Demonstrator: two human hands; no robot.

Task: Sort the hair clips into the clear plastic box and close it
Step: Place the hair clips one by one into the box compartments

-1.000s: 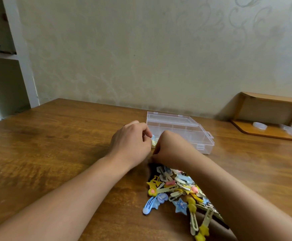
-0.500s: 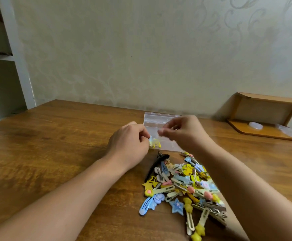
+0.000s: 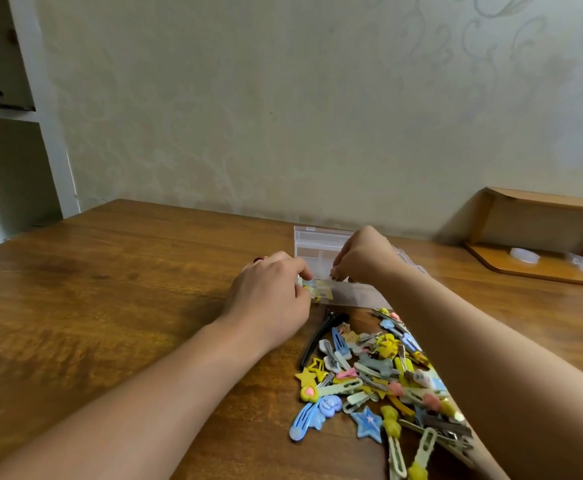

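The clear plastic box (image 3: 321,251) sits on the wooden surface (image 3: 110,306) near the far edge, close to the wall, with its lid raised behind it. Dividers show through its walls; in the near-left compartment lie a few yellow hair clips (image 3: 319,292), too blurred to count. The left hand (image 3: 269,299) rests at the box's near-left corner with its fingers curled, thumb and fingertips meeting right at those yellow clips; whether it actually pinches one cannot be told. The right hand (image 3: 363,254) is over the box, fingers bent downward with the tips pressed together at the front edge; what they hold, if anything, is hidden.

Just in front of the box lies one heap of hair clips (image 3: 369,375), several dozen, partly under the right forearm: stars, bows, snap clips, and one long black clip (image 3: 321,336).

A patterned pale wall stands behind; a white shelf unit (image 3: 23,109) on the left, a small wooden shelf (image 3: 539,233) on the right.
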